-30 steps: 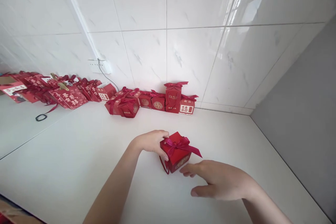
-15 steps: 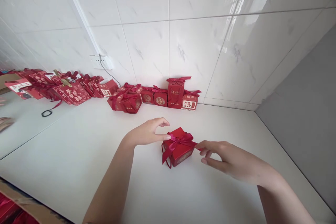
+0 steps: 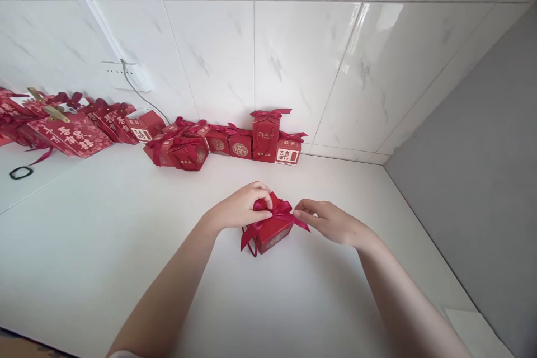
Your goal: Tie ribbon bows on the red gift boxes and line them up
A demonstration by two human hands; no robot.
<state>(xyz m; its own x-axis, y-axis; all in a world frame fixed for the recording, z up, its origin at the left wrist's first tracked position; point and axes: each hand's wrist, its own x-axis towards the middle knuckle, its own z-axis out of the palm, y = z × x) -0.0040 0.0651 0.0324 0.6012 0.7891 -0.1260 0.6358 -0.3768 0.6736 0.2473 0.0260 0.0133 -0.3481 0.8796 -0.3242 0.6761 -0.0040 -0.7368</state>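
A small red gift box (image 3: 274,236) with gold print on its side stands on the white table in front of me. A magenta ribbon (image 3: 254,230) is tied in a bow on its top, and a dark red cord handle hangs at its left. My left hand (image 3: 245,206) reaches over the box from the left, thumb and fingers closed on the bow's left loop. At the right side of the bow, my right hand (image 3: 325,220) has thumb and fingertips pinched on the ribbon's right part. One ribbon tail hangs free below those fingertips.
Along the tiled wall stands a row of red gift boxes (image 3: 241,146) with bows. Several red patterned gift bags (image 3: 75,135) lean at the left, near a black loop (image 3: 20,172). A socket strip (image 3: 126,76) with a grey cable is on the wall. A grey panel (image 3: 474,140) bounds the right.
My left hand has closed on the bow. My right hand has let go of the ribbon tail and moved in to the right loop. The view has shifted to the right.
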